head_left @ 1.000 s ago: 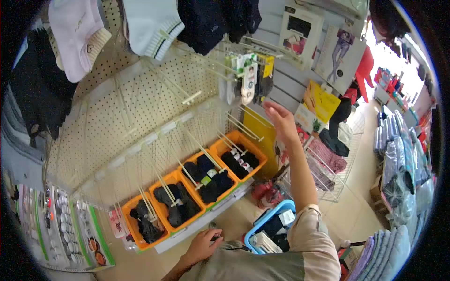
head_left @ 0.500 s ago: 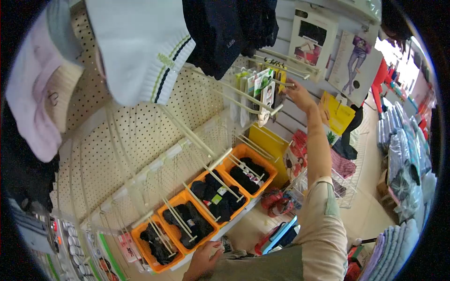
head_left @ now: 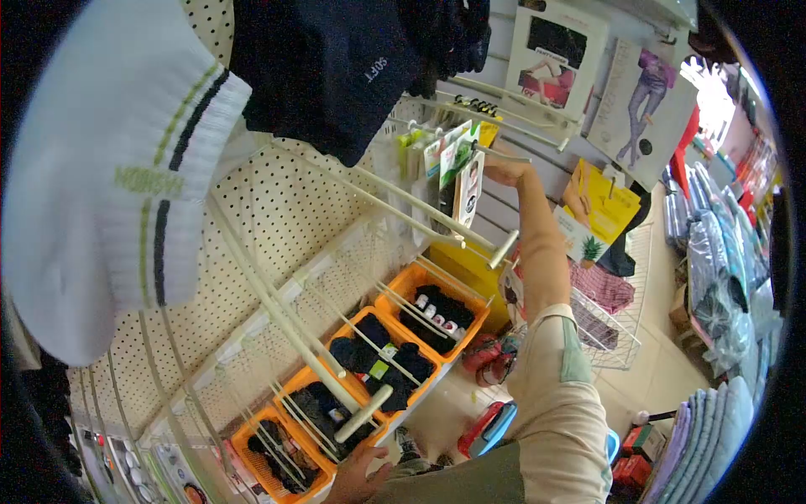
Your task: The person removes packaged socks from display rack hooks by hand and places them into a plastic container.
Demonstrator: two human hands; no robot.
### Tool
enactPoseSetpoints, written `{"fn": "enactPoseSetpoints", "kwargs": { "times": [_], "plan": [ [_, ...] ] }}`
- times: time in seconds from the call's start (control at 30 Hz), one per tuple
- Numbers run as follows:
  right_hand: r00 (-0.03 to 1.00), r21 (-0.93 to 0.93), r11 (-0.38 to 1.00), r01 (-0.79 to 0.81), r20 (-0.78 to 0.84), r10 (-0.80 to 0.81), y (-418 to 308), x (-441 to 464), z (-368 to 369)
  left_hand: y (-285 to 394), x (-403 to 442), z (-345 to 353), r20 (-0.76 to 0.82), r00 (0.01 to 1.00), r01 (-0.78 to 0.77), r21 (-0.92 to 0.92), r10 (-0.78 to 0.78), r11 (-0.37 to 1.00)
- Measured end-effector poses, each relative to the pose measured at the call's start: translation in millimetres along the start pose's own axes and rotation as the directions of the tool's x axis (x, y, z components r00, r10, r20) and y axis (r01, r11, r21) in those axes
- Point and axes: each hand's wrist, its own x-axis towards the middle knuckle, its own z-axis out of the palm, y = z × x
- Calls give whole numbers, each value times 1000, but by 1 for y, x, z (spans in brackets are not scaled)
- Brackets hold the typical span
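Note:
My right hand [head_left: 507,170] reaches up to a row of carded sock packets [head_left: 460,172] hanging on a metal display hook [head_left: 507,156]. It touches or sits just behind the front packets, and its fingertips are hidden there. Low in the view, near the front of the orange baskets, is my left hand [head_left: 359,477]. Its fingers are loosely bent and apart, with nothing seen in them. White socks [head_left: 126,185] with green and black stripes hang close to the camera at the left, beside dark socks [head_left: 327,67].
Several orange baskets [head_left: 409,270] of dark socks line a low shelf. Long bare hooks [head_left: 285,298] jut out from the pegboard [head_left: 260,189]. Boxed tights [head_left: 558,59] hang at upper right, above a wire basket [head_left: 617,357]. Folded quilted goods [head_left: 714,437] stand at lower right.
The view has shifted nearer the white socks, which look larger. My right hand has slipped further behind the hanging packets. My left hand stays low by the baskets.

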Motion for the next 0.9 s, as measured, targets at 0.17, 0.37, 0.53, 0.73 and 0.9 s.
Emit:
{"fn": "enactPoseSetpoints", "kwargs": {
  "times": [0.17,0.37,0.53,0.73,0.9],
  "plan": [
    [993,38,994,-101,-57,103,9,3,-1,-5,3,6,-83,990,-107,87,114,990],
    [951,-244,962,-126,-306,47,17,-6,-34,-12,-1,17,-30,999,8,-124,-11,992],
    [951,-248,964,-92,-308,11,-36,-40,10,23,2,3,-25,997,-73,23,74,997],
    [950,-244,955,-171,-298,94,-55,-47,17,14,-6,13,28,994,-111,22,110,994],
    [951,-64,984,-167,-275,143,-17,-39,-16,21,-13,19,-7,993,-121,2,121,993]
  ]
}}
